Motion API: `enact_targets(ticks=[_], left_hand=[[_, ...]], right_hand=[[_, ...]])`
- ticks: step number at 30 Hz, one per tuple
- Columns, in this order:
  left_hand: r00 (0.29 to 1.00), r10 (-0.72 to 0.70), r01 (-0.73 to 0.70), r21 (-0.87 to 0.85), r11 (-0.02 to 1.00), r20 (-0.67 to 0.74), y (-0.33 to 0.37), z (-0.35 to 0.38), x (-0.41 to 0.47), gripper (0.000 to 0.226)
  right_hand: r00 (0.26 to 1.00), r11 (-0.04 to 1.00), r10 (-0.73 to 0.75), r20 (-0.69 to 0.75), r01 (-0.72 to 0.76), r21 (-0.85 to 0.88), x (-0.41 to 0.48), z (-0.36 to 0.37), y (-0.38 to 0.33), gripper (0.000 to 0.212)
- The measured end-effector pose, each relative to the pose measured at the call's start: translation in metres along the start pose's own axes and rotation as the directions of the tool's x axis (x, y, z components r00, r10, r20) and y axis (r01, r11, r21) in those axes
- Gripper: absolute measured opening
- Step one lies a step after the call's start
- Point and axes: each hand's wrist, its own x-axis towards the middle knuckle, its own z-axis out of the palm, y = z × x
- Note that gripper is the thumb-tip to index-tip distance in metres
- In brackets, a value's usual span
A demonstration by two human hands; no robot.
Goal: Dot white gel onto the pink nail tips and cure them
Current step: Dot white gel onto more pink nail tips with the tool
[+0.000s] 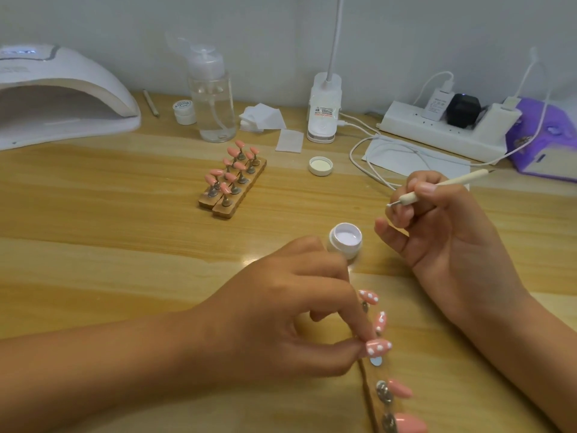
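Pink nail tips [377, 346] cut off below, left grip [281, 307] pinching one, right grip [443, 226] holding dotting tool [449, 182]

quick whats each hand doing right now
Left hand: pinches a dotted pink nail tip on its stand.
Right hand: grips the dotting tool.

Setting: nail-art workstation, a small desk set against a plain pale wall [406, 32]. Evidence: light wooden tabletop [125, 198]; white dome curing lamp [62, 98] at far left; clear pump bottle [212, 101] of liquid; stack of white wipes [262, 120]; wooden stands [224, 210] carrying pink nail tips [231, 150] on pegs; open pot of white gel [345, 240] mid-table. Desk lamp [323, 110] and loaded power strip [437, 129] along the wall. Home or salon: cannot tell.
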Motion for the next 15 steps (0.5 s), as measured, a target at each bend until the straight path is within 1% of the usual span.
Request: enact_targets(ticks=[7,12,15], left_hand=[[0.996,0.089,-0.088,0.083,0.993,-0.009,0.007,0.010,0.001,0.013],[0.995,0.098,-0.096,0.150,0.984,-0.006,0.006,0.015,0.002,0.018],[0.996,0.087,-0.086,0.161,0.983,0.003,0.003,0.015,0.002,0.020]], right_hand=[[1.000,1.000,0.004,0.003,-0.004,-0.007,0.001,-0.002,0.002,0.012],[1.000,1.000,0.000,0.002,0.000,0.002,0.001,-0.002,0.003,0.012],[1.000,1.000,-0.003,0.007,0.003,0.003,0.001,-0.002,0.002,0.011]])
